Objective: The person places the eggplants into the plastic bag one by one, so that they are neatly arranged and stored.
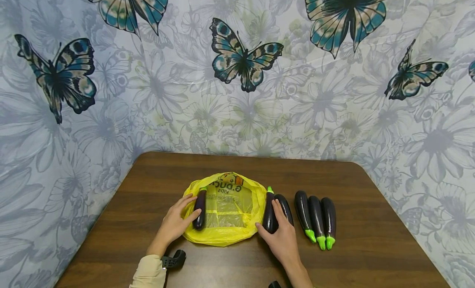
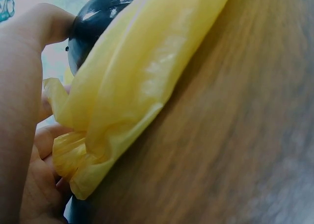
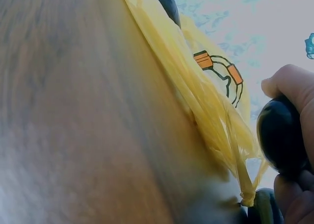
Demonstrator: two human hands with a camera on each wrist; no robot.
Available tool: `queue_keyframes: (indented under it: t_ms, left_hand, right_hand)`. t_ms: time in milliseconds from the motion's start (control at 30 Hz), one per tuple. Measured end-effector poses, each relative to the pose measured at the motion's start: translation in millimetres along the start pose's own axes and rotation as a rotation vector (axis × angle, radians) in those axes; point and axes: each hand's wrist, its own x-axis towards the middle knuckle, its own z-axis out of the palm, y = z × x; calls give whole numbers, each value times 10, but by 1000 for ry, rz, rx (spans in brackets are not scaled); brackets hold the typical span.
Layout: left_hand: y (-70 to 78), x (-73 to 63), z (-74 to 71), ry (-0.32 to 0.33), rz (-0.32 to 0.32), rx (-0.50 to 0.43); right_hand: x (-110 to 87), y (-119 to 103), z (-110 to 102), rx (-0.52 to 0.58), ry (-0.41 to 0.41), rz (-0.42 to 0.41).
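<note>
A yellow plastic bag (image 1: 219, 237) lies spread wide on the table, its mouth facing up. Inside its left edge is a dark purple eggplant (image 1: 200, 207). My left hand (image 1: 174, 222) grips that eggplant, thumb across it and fingers at the bag's rim; in the left wrist view, bag folds hide part of the fingers. Beyond the right rim, my right hand (image 1: 283, 240) holds another eggplant (image 1: 269, 207), green stem pointing away. The right wrist view shows thumb and fingers round its dark end. A further eggplant (image 1: 284, 207) lies against the fingers' right side.
Three eggplants (image 1: 314, 218) lie side by side to the right, their green stems toward me. All stand on a brown wooden table (image 1: 371, 246). A wall covering with butterflies (image 1: 246, 61) rises behind the table's far edge.
</note>
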Motion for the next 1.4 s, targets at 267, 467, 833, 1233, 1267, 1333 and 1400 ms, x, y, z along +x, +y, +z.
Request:
queue_keyframes:
  t_ms: [267, 467, 833, 1233, 1267, 1333, 1400]
  left_hand:
    - [-4, 7, -1, -4, -3, -2]
    - [-9, 7, 3, -4, 0, -4]
    - [-3, 1, -1, -2, 2, -3]
    - [-3, -3, 4, 8, 11, -7]
    - [-1, -4, 3, 9, 9, -6]
    - [3, -6, 2, 10, 3, -3]
    - [8, -8, 1, 11, -4, -1]
  right_hand:
    - [-18, -33, 12, 21, -14, -6]
    - [-32, -37, 40, 11, -9, -30]
    - [-53, -42, 86, 18, -22, -70]
    - [-71, -47, 118, 2, -25, -81]
    - [-74, -52, 120, 4, -22, -86]
    - [-81, -62, 123, 7, -16, -96]
    - [-87, -69, 126, 5, -12, -105]
